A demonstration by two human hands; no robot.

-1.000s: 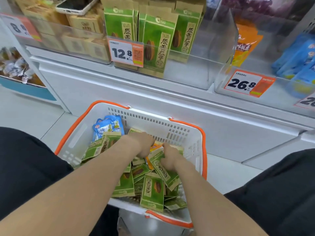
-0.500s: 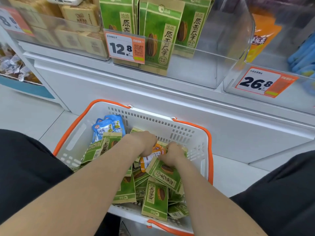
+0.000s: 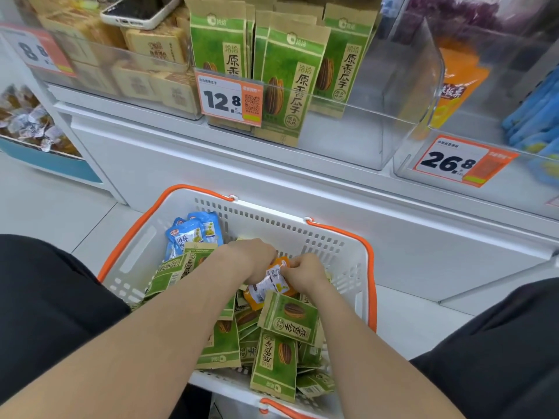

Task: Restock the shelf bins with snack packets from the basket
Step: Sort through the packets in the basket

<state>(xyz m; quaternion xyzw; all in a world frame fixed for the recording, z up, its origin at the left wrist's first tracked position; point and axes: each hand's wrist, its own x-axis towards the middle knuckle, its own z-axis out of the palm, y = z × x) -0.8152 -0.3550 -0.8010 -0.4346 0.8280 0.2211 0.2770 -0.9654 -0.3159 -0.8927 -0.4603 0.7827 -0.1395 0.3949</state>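
Observation:
A white basket (image 3: pixel 266 220) with orange handles sits between my knees, filled with several green seed packets (image 3: pixel 289 319) and blue packets (image 3: pixel 196 232) at its far left. My left hand (image 3: pixel 252 258) and my right hand (image 3: pixel 305 272) are both inside it, fingers closed on an orange packet (image 3: pixel 269 285) that lies on the green ones. Above, a clear shelf bin (image 3: pixel 348 116) holds upright green seed packets (image 3: pixel 284 83) behind a 12.8 price tag (image 3: pixel 228 99).
A phone (image 3: pixel 136 9) lies on tan boxes in the left bin. The right bin (image 3: pixel 453 122) with a 26.8 tag holds orange and blue packets. White shelf base stands behind the basket. My black-clad knees flank it.
Both hands have drawn together and lifted the orange packet out from among the green packets. The green packet formerly under my right hand now lies free.

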